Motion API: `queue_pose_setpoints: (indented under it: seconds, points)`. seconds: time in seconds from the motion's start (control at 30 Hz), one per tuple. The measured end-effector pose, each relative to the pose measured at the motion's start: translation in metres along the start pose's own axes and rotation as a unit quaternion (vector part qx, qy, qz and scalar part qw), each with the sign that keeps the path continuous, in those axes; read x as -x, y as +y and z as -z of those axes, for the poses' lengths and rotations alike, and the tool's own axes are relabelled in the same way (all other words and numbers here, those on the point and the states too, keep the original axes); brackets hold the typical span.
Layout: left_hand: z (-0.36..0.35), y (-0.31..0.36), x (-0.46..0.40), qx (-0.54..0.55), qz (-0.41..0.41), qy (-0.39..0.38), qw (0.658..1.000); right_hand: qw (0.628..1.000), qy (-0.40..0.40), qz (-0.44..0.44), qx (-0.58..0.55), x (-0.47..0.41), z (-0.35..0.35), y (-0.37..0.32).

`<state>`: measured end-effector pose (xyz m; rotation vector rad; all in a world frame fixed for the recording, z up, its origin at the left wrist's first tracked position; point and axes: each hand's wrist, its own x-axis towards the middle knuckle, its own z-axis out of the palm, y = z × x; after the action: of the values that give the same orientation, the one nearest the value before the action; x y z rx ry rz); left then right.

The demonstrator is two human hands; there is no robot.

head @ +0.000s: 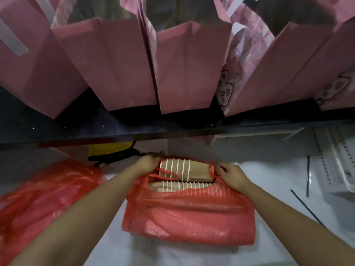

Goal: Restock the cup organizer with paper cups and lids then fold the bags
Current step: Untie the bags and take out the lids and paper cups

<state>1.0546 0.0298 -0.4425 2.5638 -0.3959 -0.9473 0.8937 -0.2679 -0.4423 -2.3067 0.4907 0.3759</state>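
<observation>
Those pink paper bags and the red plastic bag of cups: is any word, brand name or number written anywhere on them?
No readable text anywhere.
pink paper bags: plain; some carry a cartoon cat print, no words.
red plastic bag: no print.
paper cups: only ridges and white rims.

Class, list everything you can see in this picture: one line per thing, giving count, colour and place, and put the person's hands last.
Paper gift bags: at least five, pink, standing along the dark shelf.
Red plastic bag: one, centre, on the white surface.
Paper cup stacks: two, brown ribbed, lying in the bag's open mouth.
Second red bag: one, crumpled, left.
Yellow item: one, under the shelf, unclear.
Black sticks: two, thin, right.
Left hand: pulling the bag's rim.
Right hand: pulling the handle.
</observation>
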Motion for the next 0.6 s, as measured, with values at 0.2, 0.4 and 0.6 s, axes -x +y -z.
queue_pose_setpoints:
  seconds: [0.2,0.4,0.6]
  points:
    - [-0.005,-0.007,-0.002,0.036,0.021,-0.01,0.999,0.963,0.166,0.198,0.07,0.01,0.0,-0.026]
    - [-0.011,-0.014,0.001,-0.008,0.019,-0.003,1.0,0.897,0.087,0.371,0.223,0.011,-0.017,-0.052]
    - [-0.018,-0.032,0.009,-0.041,0.036,-0.008,0.998,0.919,0.021,0.263,0.292,0.011,-0.026,-0.065]
